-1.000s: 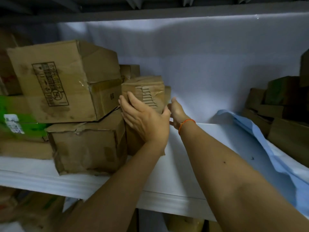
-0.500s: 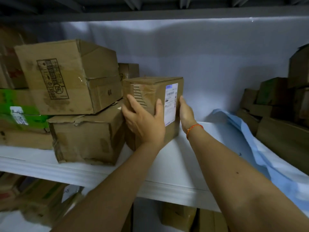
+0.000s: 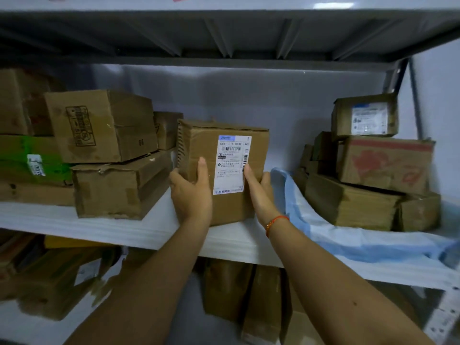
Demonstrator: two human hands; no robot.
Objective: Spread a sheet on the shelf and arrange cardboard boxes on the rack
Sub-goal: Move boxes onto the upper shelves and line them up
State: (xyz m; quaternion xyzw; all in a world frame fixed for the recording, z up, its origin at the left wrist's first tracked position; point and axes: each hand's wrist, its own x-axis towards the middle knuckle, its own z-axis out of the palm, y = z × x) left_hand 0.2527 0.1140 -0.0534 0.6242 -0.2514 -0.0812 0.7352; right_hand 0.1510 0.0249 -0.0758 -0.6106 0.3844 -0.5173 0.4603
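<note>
A person grips a labelled cardboard box [image 3: 224, 170] between both hands on the white shelf [image 3: 154, 227], the left hand [image 3: 193, 192] pressed flat on its left front and the right hand [image 3: 258, 188] clasping its right edge. The box stands upright just beside the left stack of boxes [image 3: 109, 155] (its base looks down, though that is partly hidden). Sliding it square against that stack, label outward, looks wisest, clear of the bunched blue sheet [image 3: 348, 235] under the right stack [image 3: 368, 178].

Both forearms bare, no sleeves visible. Thin orange cord bracelet [image 3: 276, 221] around right wrist.
</note>
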